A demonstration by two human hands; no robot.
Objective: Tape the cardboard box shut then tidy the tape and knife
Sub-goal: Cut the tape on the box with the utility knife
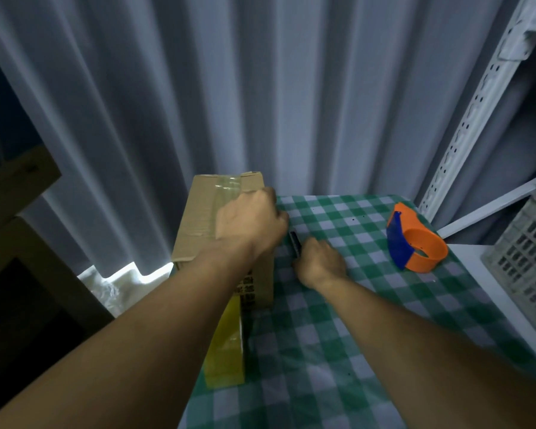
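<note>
The cardboard box [198, 218] stands at the left edge of the table, its top flaps covered by a strip of clear tape [229, 185]. My left hand [249, 219] lies over the box's top right edge, fingers curled down its side. Just to the right, my right hand [321, 263] is closed around a dark knife [295, 241], whose tip points up beside the box. An orange and blue tape dispenser [415, 243] lies on the cloth at the far right, away from both hands. No tape roll shows in it.
A green and white checked cloth [338, 335] covers the table. A yellow object [226, 345] leans at the box's near side. A white slotted shelf upright [464, 134] and a grey plastic crate [526, 261] stand right. Pale curtains hang behind.
</note>
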